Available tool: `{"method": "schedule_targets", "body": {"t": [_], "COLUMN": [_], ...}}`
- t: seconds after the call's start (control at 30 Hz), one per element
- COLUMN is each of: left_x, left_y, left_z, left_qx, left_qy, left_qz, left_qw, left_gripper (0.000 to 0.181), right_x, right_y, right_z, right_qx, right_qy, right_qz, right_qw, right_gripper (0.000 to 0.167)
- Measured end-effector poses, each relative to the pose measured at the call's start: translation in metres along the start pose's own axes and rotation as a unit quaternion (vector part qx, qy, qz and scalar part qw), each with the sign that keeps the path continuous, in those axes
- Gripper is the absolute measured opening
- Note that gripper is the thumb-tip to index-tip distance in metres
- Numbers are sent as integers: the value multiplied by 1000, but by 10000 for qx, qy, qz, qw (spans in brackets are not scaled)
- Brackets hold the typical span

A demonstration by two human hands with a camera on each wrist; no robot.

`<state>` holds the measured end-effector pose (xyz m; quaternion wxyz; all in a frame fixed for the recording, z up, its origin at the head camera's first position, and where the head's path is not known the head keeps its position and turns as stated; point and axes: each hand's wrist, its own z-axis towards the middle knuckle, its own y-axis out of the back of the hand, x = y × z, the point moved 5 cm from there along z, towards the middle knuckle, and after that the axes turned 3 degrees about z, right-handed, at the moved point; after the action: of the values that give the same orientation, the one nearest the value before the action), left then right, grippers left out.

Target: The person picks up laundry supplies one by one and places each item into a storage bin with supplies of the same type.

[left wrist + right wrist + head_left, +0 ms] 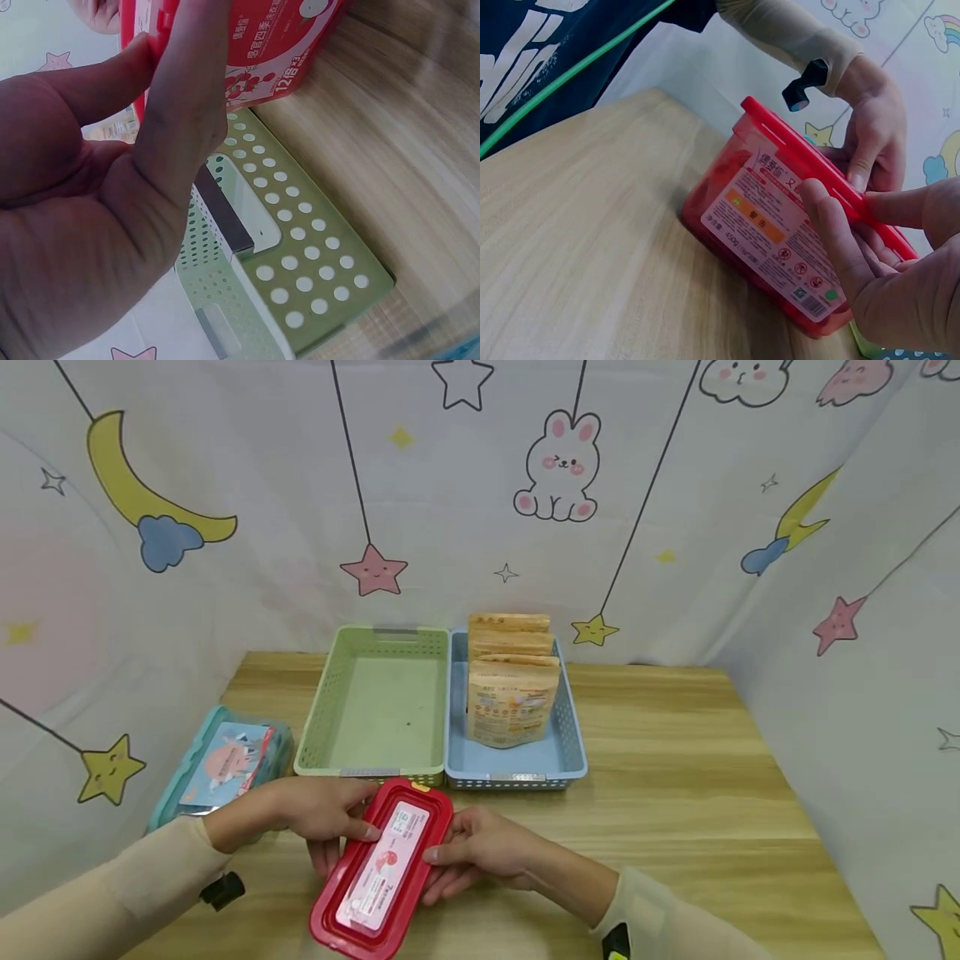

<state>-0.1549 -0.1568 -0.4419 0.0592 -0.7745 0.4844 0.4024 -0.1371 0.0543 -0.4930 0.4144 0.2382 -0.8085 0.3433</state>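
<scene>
Between my two hands is a red plastic box (381,870) with a lid and a white label on top, slanted before the baskets. My left hand (324,814) grips its left side, thumb on the lid's edge. From the other side, my right hand (486,856) holds the lid rim between thumb and fingers. In the right wrist view the see-through red box (761,232) is tilted above or against the table; whether it touches is unclear. A printed label covers its side. The left wrist view shows the left hand (112,172) close over the green basket's perforated wall.
Behind the box, a green basket (390,693) stands beside a blue basket (517,772) holding several upright tan pouches (512,702). A teal-lidded box (232,760) lies at the left, by the left forearm. Patterned white cloth (480,485) encloses the wooden table (675,760).
</scene>
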Motion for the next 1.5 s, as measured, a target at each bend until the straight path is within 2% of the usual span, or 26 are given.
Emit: {"method": "schedule_targets", "body": {"t": [0.13, 0.4, 0.67, 0.83, 0.93, 1.03, 1.17, 1.37, 1.5], "left_x": [4, 2, 4, 3, 0, -3, -10, -30, -37], "left_y": [-2, -1, -4, -7, -8, -9, -7, 1, 5], "left_z": [-2, 0, -6, -7, -8, -12, -21, -38, -42], "left_qx": [-118, -191, -450, -595, -655, -684, -679, -704, -588], "left_qy": [-22, -3, -99, -248, -313, -310, -363, -651, -703], "left_qz": [-129, 7, 60, 326, 582, 736, 706, 697, 523], "left_qw": [9998, 9998, 9989, 9974, 9957, 9945, 9945, 9929, 9944], "left_gripper": [33, 34, 36, 35, 32, 34, 38, 23, 23], "right_x": [-1, 1, -2, -6, -7, -5, 3, 26, 38], "right_y": [-3, -1, -4, -3, -3, -5, -7, -5, -4], "right_z": [1, 0, 1, 1, 0, -1, -4, -12, -18], "right_qx": [149, 259, 194, -81, -221, -163, -9, 152, 254], "right_qy": [25, 122, 259, 261, 234, 218, 244, 358, 422], "right_qz": [74, 102, 254, 282, 270, 232, 126, 40, 13], "right_qw": [9999, 9995, 9992, 9992, 9991, 9994, 9996, 9992, 9988], "right_gripper": [14, 14, 13, 16, 17, 15, 13, 15, 14]}}
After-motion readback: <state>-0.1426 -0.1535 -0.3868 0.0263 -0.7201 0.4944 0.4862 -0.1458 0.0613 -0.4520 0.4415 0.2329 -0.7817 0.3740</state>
